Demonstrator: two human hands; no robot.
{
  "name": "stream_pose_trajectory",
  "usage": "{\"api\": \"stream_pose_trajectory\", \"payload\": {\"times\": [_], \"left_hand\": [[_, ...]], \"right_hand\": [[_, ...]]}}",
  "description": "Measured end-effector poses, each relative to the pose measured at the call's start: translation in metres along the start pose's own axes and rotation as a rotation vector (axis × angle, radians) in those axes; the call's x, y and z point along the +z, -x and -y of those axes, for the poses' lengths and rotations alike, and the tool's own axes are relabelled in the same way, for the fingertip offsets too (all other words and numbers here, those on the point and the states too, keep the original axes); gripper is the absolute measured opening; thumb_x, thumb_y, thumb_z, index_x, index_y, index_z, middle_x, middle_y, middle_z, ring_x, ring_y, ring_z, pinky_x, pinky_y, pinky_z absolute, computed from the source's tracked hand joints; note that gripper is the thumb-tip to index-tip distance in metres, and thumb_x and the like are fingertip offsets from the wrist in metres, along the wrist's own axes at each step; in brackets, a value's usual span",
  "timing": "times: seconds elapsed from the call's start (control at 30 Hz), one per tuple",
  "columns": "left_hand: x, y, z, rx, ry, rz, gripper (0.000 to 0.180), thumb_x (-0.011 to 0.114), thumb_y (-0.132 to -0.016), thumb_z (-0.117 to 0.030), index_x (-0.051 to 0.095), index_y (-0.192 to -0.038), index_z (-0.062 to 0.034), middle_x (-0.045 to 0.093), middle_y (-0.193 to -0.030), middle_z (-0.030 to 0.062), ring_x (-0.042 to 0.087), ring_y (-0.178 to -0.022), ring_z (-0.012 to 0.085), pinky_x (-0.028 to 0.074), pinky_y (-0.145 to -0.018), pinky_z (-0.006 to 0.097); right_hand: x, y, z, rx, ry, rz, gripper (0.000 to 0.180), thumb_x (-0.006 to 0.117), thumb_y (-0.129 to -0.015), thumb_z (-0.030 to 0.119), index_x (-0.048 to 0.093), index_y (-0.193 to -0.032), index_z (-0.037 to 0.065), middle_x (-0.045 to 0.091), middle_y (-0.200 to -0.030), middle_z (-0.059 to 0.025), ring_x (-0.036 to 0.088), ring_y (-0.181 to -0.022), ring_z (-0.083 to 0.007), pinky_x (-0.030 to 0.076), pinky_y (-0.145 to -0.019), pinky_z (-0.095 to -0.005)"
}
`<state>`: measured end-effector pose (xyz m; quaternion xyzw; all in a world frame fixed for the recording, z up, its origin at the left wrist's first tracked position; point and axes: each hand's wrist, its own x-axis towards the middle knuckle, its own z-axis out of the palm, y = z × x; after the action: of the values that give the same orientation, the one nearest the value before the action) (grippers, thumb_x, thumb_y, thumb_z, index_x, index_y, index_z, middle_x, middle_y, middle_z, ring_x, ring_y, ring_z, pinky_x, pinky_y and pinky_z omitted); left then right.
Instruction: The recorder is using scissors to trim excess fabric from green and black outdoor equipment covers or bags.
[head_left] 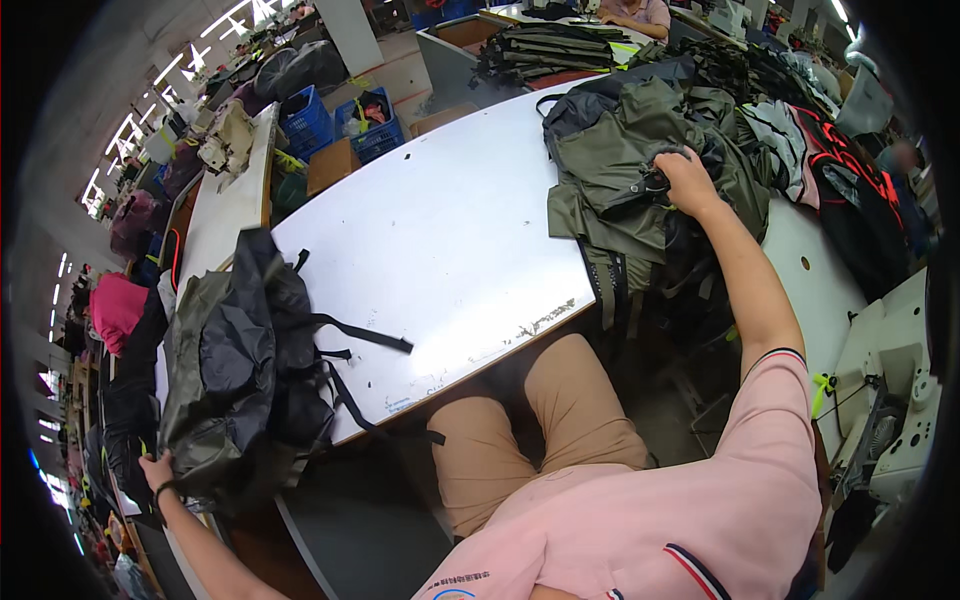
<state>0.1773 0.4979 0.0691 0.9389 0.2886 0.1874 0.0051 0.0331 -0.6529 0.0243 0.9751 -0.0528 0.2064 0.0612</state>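
Note:
My right hand reaches out to the far right of the white table and grips the olive-green fabric pile that lies there, fingers closed into the cloth. My left hand is stretched to the lower left and holds the edge of a stack of olive and black bags with black straps trailing onto the table. My tan trousers and pink shirt fill the lower middle.
More dark fabric pieces are heaped at the right. A sewing machine stands at the right edge. Blue crates and cardboard boxes sit beyond the table. Another person in pink works at the top.

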Motion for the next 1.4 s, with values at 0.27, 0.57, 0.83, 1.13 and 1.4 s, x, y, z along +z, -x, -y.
{"api": "stream_pose_trajectory", "payload": {"times": [0.27,0.57,0.83,1.13,1.4], "left_hand": [[-0.12,0.221,-0.276,0.706,0.761,0.176,0.023,0.057,-0.097,-0.018,0.062,-0.109,0.0005,0.065,-0.1,0.0105,0.061,-0.095,0.0204,0.047,-0.086,0.031],[0.036,0.467,-0.421,-0.119,1.532,2.107,0.085,0.032,-0.094,-0.071,0.045,-0.139,-0.0002,0.059,-0.128,0.016,0.06,-0.114,0.0283,0.049,-0.098,0.042],[0.012,0.459,-0.384,-0.195,1.672,1.475,0.037,0.066,-0.092,-0.014,0.058,-0.123,0.0026,0.067,-0.114,0.0115,0.066,-0.1,0.0223,0.053,-0.09,0.036],[0.03,0.432,-0.294,0.301,1.043,0.548,0.061,0.071,-0.089,-0.025,0.042,-0.136,-0.0001,0.049,-0.132,0.0178,0.046,-0.123,0.0251,0.037,-0.104,0.035],[0.044,0.357,-0.3,0.944,0.758,0.447,0.054,0.07,-0.083,-0.013,0.052,-0.133,-0.0061,0.057,-0.126,0.0165,0.052,-0.113,0.0326,0.042,-0.098,0.04]], "right_hand": [[-0.015,-0.009,0.112,0.222,-0.433,-0.247,0.025,0.064,-0.071,0.003,0.059,-0.095,0.007,0.067,-0.087,-0.0187,0.063,-0.088,-0.0417,0.049,-0.074,-0.0491],[-0.055,0.09,0.322,0.208,-1.518,0.206,0.024,0.073,-0.074,0.002,0.058,-0.092,0.004,0.058,-0.082,0.0002,0.05,-0.079,-0.0075,0.046,-0.072,-0.0265],[-0.077,0.114,0.298,-0.067,-1.428,0.667,0.019,0.066,-0.079,-0.005,0.063,-0.097,0.002,0.065,-0.089,-0.0017,0.058,-0.084,-0.0075,0.052,-0.076,-0.0262],[0.038,0.085,0.277,0.117,-1.181,0.437,0.033,0.079,-0.072,0.002,0.056,-0.096,0.002,0.061,-0.084,-0.0069,0.059,-0.08,-0.0194,0.048,-0.074,-0.0304],[0.061,0.086,0.278,-0.154,-0.833,0.166,0.025,0.072,-0.075,-0.003,0.057,-0.093,0.004,0.063,-0.085,-0.0044,0.061,-0.08,-0.0177,0.049,-0.076,-0.0311]]}}
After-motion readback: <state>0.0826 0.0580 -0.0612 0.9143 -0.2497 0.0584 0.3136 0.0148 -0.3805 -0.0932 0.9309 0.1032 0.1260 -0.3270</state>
